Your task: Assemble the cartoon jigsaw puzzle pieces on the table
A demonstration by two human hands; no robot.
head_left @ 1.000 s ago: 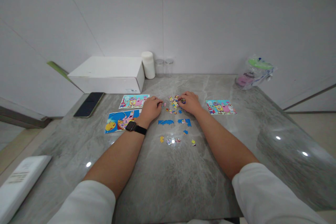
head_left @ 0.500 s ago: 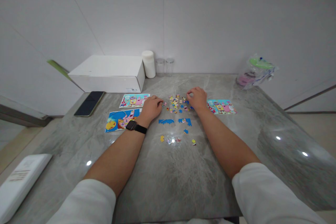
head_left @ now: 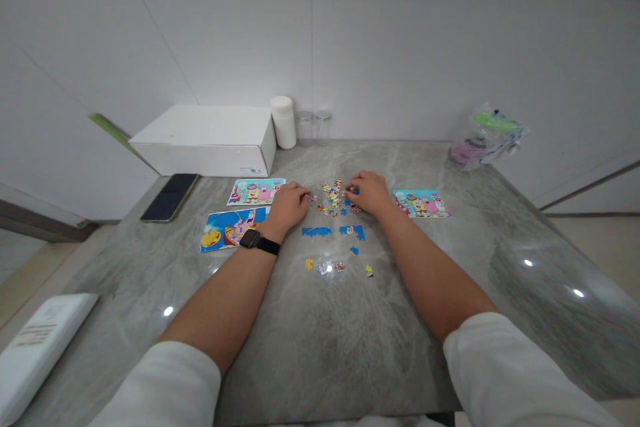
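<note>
My left hand (head_left: pixel 291 205), a black watch (head_left: pixel 259 241) on its wrist, rests at the left side of a pile of small jigsaw puzzle pieces (head_left: pixel 331 193). Its fingers are curled together; whatever they hold is hidden. At the pile's right side, my right hand (head_left: pixel 371 193) reaches down with bent fingers among the pieces, and what lies between the fingertips is too small to make out. Nearer me are two joined blue puzzle strips, one on the left (head_left: pixel 317 231) and one on the right (head_left: pixel 353 232). A loose blue piece (head_left: pixel 354 251), an orange piece (head_left: pixel 309 264) and a yellow-green piece (head_left: pixel 369 271) lie below them.
Cartoon picture sheets lie left, one upper (head_left: pixel 256 191) and one lower (head_left: pixel 220 230), with another sheet (head_left: pixel 424 203) right. Behind stand a white box (head_left: pixel 210 140), a white bottle (head_left: pixel 284 123) and two clear jars (head_left: pixel 314 128). A phone (head_left: pixel 171 197) and a plastic-wrapped item (head_left: pixel 485 137) flank them.
My right hand has moved a little left, farther over the pile, and its fingers now cover pieces at the right edge. My left hand stays in place.
</note>
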